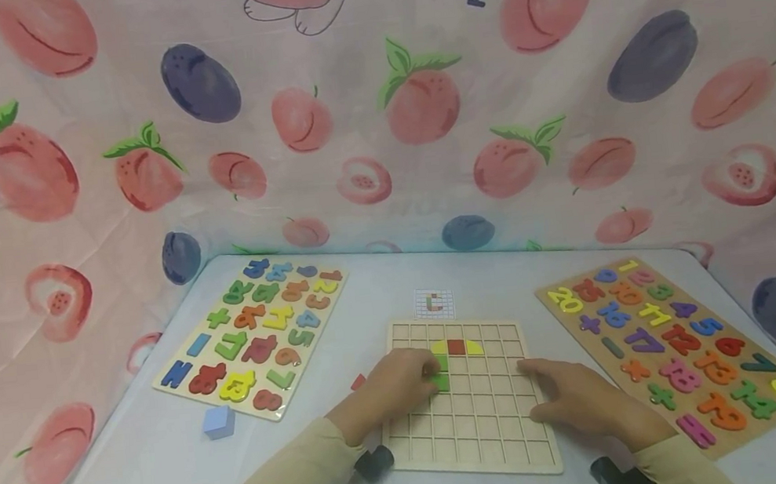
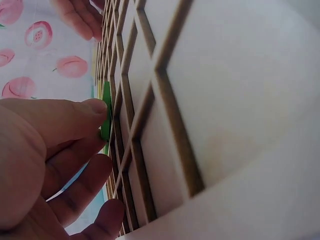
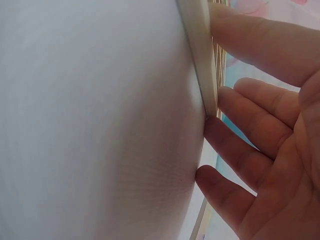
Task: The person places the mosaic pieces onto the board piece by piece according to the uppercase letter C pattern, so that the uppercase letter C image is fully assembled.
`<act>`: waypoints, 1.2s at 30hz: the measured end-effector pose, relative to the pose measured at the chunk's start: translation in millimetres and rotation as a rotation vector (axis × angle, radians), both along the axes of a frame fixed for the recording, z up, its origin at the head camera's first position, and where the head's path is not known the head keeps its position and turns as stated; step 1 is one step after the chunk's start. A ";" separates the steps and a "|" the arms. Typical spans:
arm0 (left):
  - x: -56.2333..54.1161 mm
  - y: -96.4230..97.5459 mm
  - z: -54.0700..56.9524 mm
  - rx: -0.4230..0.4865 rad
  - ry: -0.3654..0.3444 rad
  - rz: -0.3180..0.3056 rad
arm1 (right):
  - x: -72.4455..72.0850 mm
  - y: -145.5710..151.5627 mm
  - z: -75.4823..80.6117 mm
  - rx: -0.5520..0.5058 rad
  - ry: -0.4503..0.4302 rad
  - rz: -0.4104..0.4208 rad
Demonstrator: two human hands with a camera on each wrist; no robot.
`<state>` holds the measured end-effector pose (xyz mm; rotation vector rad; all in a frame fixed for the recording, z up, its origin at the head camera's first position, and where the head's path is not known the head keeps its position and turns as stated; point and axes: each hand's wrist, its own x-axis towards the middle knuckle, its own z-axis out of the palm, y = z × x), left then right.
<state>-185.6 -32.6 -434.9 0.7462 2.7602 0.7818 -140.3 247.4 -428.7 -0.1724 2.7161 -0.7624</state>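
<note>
left hand (image 1: 395, 389): thumb+finger pinch green tile (image 2: 106, 107), fingertip grip probably for cell alignment | tile: at left fingertips, at grid board (image 1: 499, 421) surface | right hand (image 1: 582, 397): fingers loose, touching board edge, likely bracing it

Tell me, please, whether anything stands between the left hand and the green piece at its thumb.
Nothing visible does: the left hand touches the green piece directly; the right hand is apart, at the right edge of the grid board.
</note>
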 end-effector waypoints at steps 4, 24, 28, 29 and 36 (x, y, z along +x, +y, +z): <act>-0.1 1.1 -0.1 0.007 -0.005 0.009 | 0.3 0.3 0.1 -0.004 -0.008 -0.005; -2.9 2.6 5.1 -0.007 0.000 -0.001 | -0.9 -0.3 4.0 0.012 -0.007 0.011; -3.4 1.4 6.0 0.000 -0.008 -0.006 | -0.8 0.1 3.9 0.004 -0.003 0.013; -3.4 0.6 6.3 0.004 -0.009 -0.007 | -0.8 0.2 3.7 0.002 -0.001 0.015; -5.6 -9.9 8.1 0.016 -0.044 0.024 | -0.1 0.6 2.2 0.000 -0.001 0.016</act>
